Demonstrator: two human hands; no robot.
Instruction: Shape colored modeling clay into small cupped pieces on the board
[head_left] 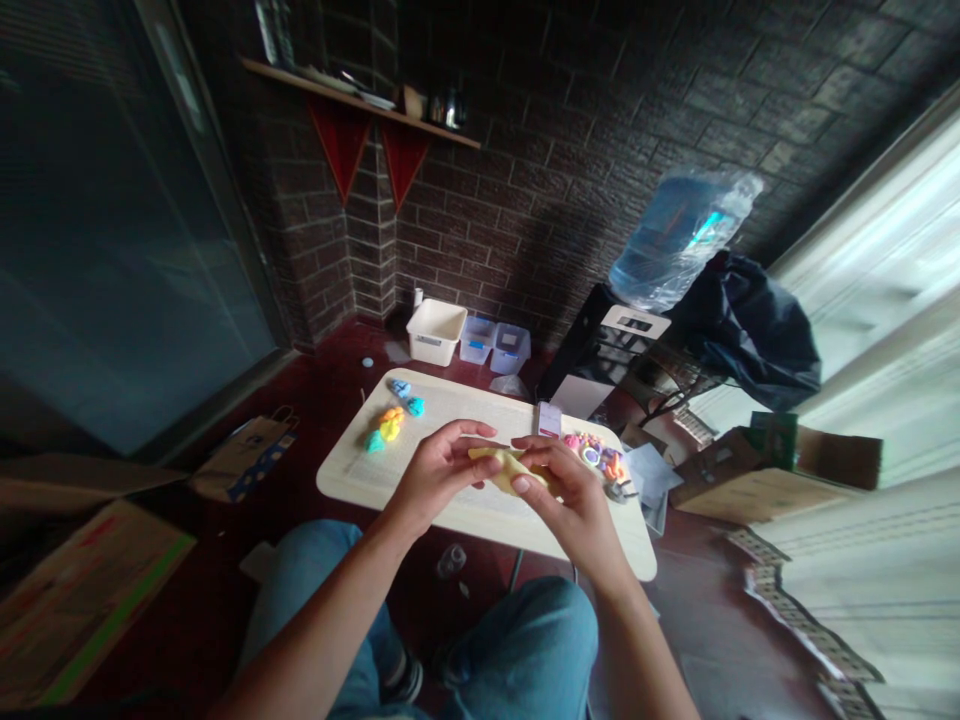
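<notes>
Above the small white table [352, 462], my left hand [448, 462] and my right hand [564, 487] grip a flattened piece of pale yellow modelling clay [508, 470] between them. Thumbs press on its near side, and the fingers curl behind it, partly hidden. Lumps of clay in blue [400, 387], teal [415, 406], yellow and orange [391, 424] and green [375, 441] lie on the table's left part. To the right of my right hand is a cluster of small colourful clay pieces [592, 455].
A white box [550, 419] stands at the table's back edge. Behind are a white bin [436, 332] and two clear bins [478, 340]. A water dispenser [592, 350] with a large bottle [679, 240] stands back right. Cardboard boxes lie left [97, 600] and right [765, 485].
</notes>
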